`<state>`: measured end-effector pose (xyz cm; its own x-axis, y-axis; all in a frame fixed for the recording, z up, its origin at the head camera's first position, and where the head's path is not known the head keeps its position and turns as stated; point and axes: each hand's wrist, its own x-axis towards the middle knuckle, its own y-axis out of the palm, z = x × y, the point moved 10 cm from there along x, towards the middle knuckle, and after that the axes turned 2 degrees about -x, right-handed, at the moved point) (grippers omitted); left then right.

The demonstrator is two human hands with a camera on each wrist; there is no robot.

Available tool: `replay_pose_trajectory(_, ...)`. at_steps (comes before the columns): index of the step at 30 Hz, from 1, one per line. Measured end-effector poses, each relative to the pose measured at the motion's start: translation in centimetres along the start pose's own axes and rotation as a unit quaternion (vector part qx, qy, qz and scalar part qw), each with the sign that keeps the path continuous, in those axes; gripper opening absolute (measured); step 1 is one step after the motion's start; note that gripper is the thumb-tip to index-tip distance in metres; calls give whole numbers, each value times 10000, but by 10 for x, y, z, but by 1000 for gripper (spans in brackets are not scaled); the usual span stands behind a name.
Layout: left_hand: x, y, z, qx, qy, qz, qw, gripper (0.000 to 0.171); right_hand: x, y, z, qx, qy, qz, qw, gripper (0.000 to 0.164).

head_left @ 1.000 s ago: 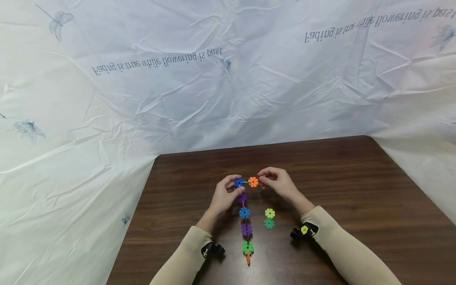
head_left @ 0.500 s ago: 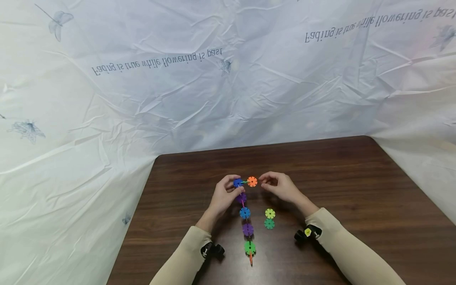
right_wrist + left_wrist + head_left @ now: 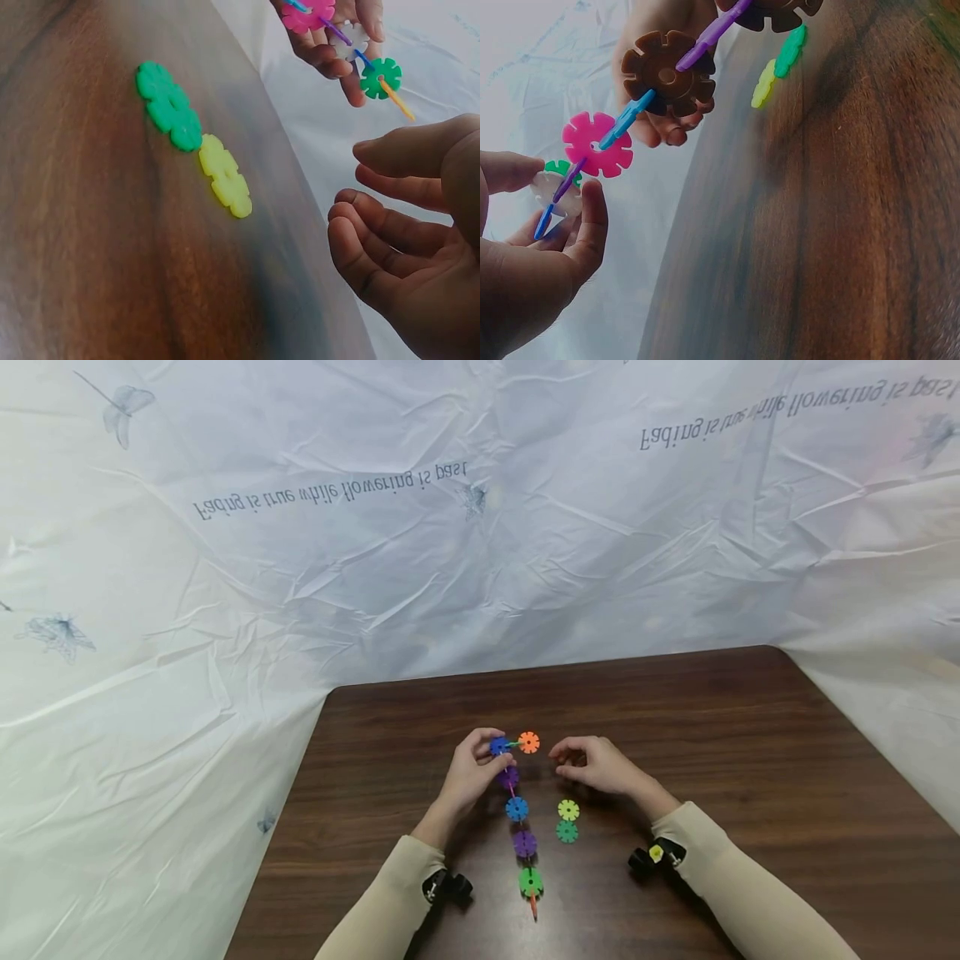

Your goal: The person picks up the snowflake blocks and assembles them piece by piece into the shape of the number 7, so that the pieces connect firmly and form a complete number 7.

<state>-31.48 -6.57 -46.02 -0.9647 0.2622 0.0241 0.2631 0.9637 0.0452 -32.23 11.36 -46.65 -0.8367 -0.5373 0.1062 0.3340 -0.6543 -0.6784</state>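
Observation:
My left hand (image 3: 468, 768) pinches a bent chain of notched plastic discs (image 3: 517, 808) near its far end. In the left wrist view the thumb and fingers grip a white disc (image 3: 549, 191), with a pink disc (image 3: 607, 154) and a brown disc (image 3: 667, 75) linked on beyond it. At the chain's tip, an orange disc (image 3: 529, 742) sticks out to the right. My right hand (image 3: 600, 766) is held just right of that tip, fingers loosely bent around nothing. A green disc (image 3: 381, 78) carries the edge-on orange piece in the right wrist view.
A loose yellow disc (image 3: 568, 810) and a loose green disc (image 3: 567, 832) lie side by side on the dark wooden table (image 3: 375, 860), between the chain and the right forearm. A pale printed sheet (image 3: 480, 568) hangs behind the table's far edge.
My right hand has let go of the orange disc and drawn back to the right. The chain's near end has swung slightly right, while the left hand keeps its hold.

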Motion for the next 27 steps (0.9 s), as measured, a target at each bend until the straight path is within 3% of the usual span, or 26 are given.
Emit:
replay_pose_trajectory(15, 0, 4, 2, -202, -37, 83, 9998, 33, -13, 17, -1, -416, -299, 891, 9947, 30)
replay_pose_trajectory(27, 2, 4, 3, -183, -12, 156, 9997, 41, -19, 25, -1, -700, -623, 1289, 9872, 34)
